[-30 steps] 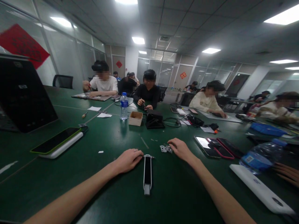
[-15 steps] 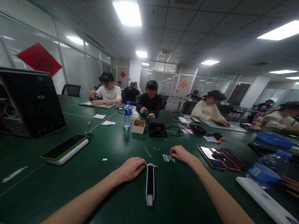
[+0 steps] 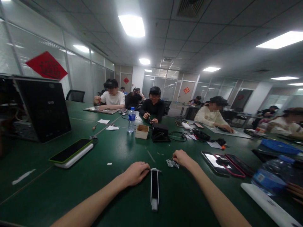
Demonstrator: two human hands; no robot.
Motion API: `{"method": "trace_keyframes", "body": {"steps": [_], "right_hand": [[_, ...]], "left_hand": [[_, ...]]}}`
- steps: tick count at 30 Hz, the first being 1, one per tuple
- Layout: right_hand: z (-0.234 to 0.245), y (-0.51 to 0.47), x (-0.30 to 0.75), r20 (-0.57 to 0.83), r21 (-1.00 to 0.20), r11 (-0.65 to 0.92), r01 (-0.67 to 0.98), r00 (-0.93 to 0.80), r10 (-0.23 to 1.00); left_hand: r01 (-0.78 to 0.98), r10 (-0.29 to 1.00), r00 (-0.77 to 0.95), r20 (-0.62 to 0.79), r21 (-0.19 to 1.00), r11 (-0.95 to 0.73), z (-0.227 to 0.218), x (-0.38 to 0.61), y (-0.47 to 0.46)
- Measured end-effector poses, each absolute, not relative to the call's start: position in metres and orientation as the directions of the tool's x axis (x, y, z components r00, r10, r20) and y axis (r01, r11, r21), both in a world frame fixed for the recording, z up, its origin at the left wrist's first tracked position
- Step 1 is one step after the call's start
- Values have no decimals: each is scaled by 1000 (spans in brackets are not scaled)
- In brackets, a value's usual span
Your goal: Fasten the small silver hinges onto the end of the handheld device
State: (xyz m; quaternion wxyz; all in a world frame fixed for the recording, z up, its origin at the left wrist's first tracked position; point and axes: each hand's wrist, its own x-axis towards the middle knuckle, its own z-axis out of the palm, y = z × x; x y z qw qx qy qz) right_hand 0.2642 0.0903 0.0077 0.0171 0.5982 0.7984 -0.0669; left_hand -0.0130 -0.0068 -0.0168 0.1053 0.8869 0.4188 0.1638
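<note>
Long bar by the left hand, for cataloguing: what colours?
The bar: black middle, whitish rim; see head view.

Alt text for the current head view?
Bare left hand at the far end of a slim black-and-silver device on a green table; right hand at small metal parts. Beyond stand a water bottle and box; people sit around.
</note>
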Motion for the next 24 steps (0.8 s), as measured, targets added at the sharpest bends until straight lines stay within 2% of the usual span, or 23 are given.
{"method": "trace_keyframes", "body": {"steps": [17, 24], "right_hand": [[17, 97, 274, -223, -130, 269, 954, -292, 930], [20, 98, 261, -221, -105, 258, 961, -275, 936]], "left_hand": [[688, 774, 607, 183, 367, -626, -12, -12, -6], [720, 784, 599, 163, 317, -617, -12, -11, -9]]}}
